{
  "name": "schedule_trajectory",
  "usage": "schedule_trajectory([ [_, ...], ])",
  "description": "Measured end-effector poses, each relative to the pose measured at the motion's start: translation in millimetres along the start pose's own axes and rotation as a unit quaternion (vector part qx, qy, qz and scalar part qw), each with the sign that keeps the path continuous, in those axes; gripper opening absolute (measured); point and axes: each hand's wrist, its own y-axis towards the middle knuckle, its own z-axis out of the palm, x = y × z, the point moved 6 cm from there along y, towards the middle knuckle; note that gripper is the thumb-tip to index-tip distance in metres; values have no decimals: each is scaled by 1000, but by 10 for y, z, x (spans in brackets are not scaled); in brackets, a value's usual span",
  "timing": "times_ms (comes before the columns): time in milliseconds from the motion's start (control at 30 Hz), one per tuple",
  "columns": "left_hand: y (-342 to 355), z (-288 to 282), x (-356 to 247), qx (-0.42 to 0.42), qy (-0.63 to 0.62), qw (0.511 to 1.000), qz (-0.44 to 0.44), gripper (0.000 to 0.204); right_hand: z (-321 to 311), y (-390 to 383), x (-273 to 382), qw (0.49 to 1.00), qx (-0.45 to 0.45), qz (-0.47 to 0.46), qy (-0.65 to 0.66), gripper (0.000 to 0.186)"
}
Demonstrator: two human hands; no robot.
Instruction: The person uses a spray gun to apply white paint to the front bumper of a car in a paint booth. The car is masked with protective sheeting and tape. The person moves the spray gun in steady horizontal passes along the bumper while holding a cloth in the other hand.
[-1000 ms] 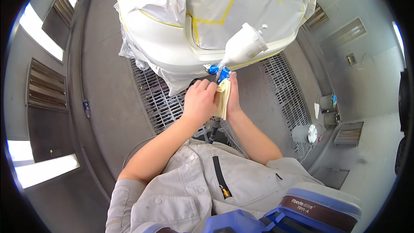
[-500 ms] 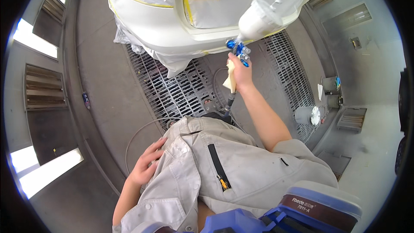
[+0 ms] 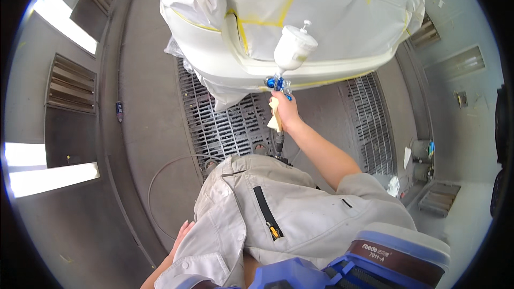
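While the handle is closed upon by the right hand, a blue-and-silver metal spray gun is held upright, with a folded pale-yellow cloth pinched against the grip. The gun's body is carried just above the fist, its blue front end turned toward the left; the long axis is run from the handle up through a white plastic cup, leaned slightly right. Below the fist, a dark hose fitting is seen. Beyond the gun, a white car bumper is overlapped in view by cup and body; the gap between them cannot be judged. By the light-grey workwear, well apart from the gun, the left hand is partly hidden, so whether anything is held there cannot be told.
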Motion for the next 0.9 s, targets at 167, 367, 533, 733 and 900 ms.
schedule_trajectory([
  [167,495,859,122,-47,-7,995,86,50,-56,188,66,999,27,-2,-32,19],
  [367,629,1349,-221,-60,-2,993,98,49,-86,273,106,996,74,2,-47,19],
  [533,555,1423,-524,-85,-16,991,99,48,-125,301,111,994,88,24,-56,19],
  [733,683,1118,-632,-28,-309,948,-70,50,-98,213,178,993,86,42,-72,22],
  [900,986,404,-1020,-126,-1,975,183,46,-40,96,166,996,46,52,-64,22],
])
